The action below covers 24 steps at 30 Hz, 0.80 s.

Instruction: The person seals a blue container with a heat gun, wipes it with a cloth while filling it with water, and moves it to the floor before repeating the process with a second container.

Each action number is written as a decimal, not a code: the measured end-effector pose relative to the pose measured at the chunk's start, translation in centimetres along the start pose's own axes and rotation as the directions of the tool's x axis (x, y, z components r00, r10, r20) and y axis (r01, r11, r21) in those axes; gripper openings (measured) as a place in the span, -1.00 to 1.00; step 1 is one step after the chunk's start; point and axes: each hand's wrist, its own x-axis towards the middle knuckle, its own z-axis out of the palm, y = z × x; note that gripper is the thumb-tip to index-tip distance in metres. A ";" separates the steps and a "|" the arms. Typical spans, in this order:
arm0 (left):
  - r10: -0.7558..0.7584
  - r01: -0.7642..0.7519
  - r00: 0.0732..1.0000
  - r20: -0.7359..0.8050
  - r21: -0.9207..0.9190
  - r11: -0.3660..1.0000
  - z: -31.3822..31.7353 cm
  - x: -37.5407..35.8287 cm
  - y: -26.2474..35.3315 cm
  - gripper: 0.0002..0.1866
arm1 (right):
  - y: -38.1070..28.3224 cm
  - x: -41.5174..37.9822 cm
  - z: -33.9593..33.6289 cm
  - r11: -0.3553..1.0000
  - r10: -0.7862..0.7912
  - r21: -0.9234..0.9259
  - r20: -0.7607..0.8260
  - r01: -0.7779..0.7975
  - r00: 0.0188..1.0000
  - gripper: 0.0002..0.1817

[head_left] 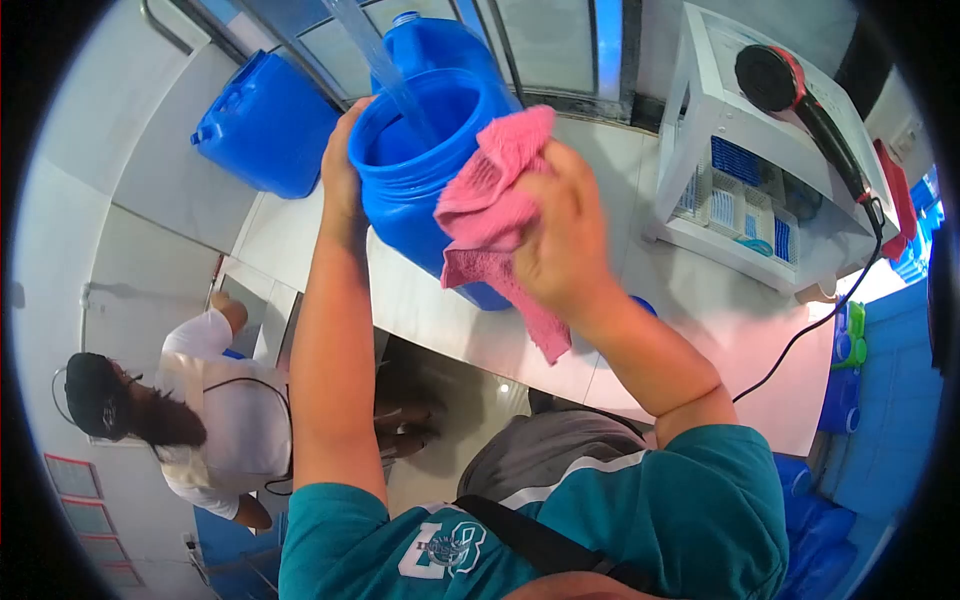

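A blue wide-mouthed container (410, 215) stands uncapped on the white counter, its open mouth facing me. A clear tube or stream (385, 70) reaches down into the mouth; which of the two I cannot tell. My left hand (343, 165) is wrapped round the container's left side near the rim, its fingers partly hidden behind it. My right hand (565, 230) grips a pink cloth (490, 195) and presses it against the container's right side, just below the rim. The cloth's lower end hangs loose. Behind the container is another blue jug (440, 45) with a cap.
A blue jerrycan (270, 125) is at the left. On the right, a white cabinet (690, 235) holds small baskets, with a black and red corded heat tool (800, 95) on top. A person (225, 415) in white stands at lower left. Blue containers (820, 520) are at lower right.
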 end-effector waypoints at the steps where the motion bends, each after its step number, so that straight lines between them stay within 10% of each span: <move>1: 0.005 -0.005 1.000 -0.010 0.001 1.000 0.2 -0.1 0.1 -0.51 | -0.7 -0.4 1.3 1.000 -0.005 0.009 0.005 0.005 1.000 -0.62; 3: -0.001 0.003 0.999 -0.045 0.039 0.999 0.2 -0.2 0.2 -0.50 | -1.2 -1.7 3.9 0.898 -0.365 -0.288 -0.065 0.333 0.929 -0.49; 8: -0.260 0.269 0.962 0.080 -0.150 0.951 0.3 -0.2 2.5 -0.25 | -3.8 0.6 7.4 0.724 -0.531 -0.344 0.276 0.598 0.801 -0.62; 10: -0.278 0.289 0.955 0.101 -0.128 0.949 0.2 -0.3 2.9 -0.23 | -5.1 1.5 8.5 0.304 -0.528 -0.614 0.528 0.728 0.666 -0.61; 13: -0.279 0.298 0.942 0.189 -0.085 0.951 -0.4 0.1 3.2 -0.18 | -5.2 1.9 7.4 0.057 -0.482 -0.571 0.703 0.819 0.523 -0.60; 15: -0.307 0.333 0.922 0.237 -0.080 0.939 -0.8 0.8 2.9 -0.18 | -4.1 1.9 6.5 0.126 -0.549 -0.519 0.673 0.846 0.495 -0.62; 17: -0.282 0.306 0.929 0.238 -0.068 0.950 -0.6 0.5 2.6 -0.19 | -1.9 0.8 5.5 0.569 -0.652 -0.365 0.345 0.737 0.675 -0.60; 20: -0.186 0.193 0.959 0.213 -0.014 0.981 0.1 0.0 2.0 -0.22 | 2.4 -1.6 2.0 0.623 -0.567 -0.417 0.343 0.662 0.749 -0.46; 22: -0.140 0.141 0.973 0.185 0.013 0.990 0.5 -0.1 1.5 -0.24 | 3.4 -2.8 0.7 0.912 -0.134 -0.328 0.327 0.245 0.935 -0.35; 24: -0.085 0.086 0.980 0.177 0.001 0.996 -0.1 0.5 0.3 -0.27 | 0.9 -2.8 2.1 0.876 -0.110 -0.424 0.292 0.232 0.950 -0.32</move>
